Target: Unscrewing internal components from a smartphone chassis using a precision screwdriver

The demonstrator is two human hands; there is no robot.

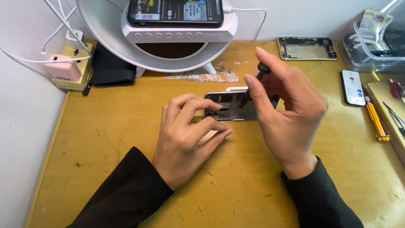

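An opened phone body (pixel 230 106) lies flat on the yellow wooden table (pixel 114 126), its insides facing up. My left hand (pixel 185 139) rests on the table and presses the phone's left end with thumb and fingers. My right hand (pixel 287 114) holds a small black screwdriver (pixel 253 86) upright between thumb and forefinger. The tip points down into the phone's middle. My right palm hides the phone's right end.
A white stand with a lit phone (pixel 177 25) sits at the back. A second opened phone shell (pixel 307 48) lies back right, near a clear box (pixel 371 42). A white remote (pixel 352 87), a yellow screwdriver (pixel 375 120), a black wallet (pixel 110 65) and a pink charger (pixel 63 67) surround the area.
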